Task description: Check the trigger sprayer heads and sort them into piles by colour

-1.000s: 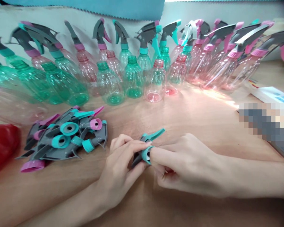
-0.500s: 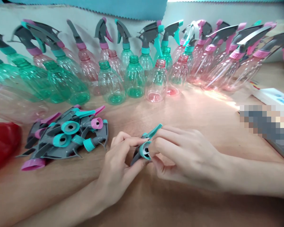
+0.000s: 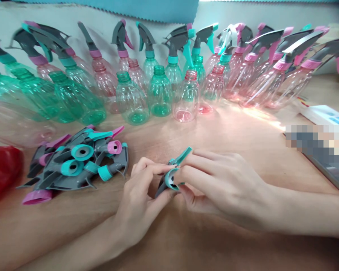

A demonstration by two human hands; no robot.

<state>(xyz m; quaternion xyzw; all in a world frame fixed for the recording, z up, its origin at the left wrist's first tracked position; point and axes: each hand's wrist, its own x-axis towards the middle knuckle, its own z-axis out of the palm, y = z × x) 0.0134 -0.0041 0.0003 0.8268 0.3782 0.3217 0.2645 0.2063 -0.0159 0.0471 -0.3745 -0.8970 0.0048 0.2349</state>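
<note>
Near the middle of the table, my left hand (image 3: 139, 201) is closed around a grey spray trigger head (image 3: 168, 181) with a teal collar and teal lever. Its collar opening faces up toward me, with a white part showing inside. From the right, my right hand (image 3: 228, 184) pinches the collar, the index finger at the opening and the thumb below the rim. Whether the fingertip holds a small piece is hidden. A pile of spray trigger heads (image 3: 82, 152), grey with teal or pink collars, lies to the left of my left hand.
Clear green bottles (image 3: 160, 92) and pink bottles (image 3: 185, 98) stand in rows at the back, several fitted with trigger heads. A red bag-like object (image 3: 2, 169) lies at the left edge. A partly blurred phone-like device (image 3: 324, 169) and a white box (image 3: 327, 114) lie at right.
My right index finger has shifted over the collar opening, and my thumb now sits under the rim. The collar has tilted slightly; my left hand keeps its hold.
</note>
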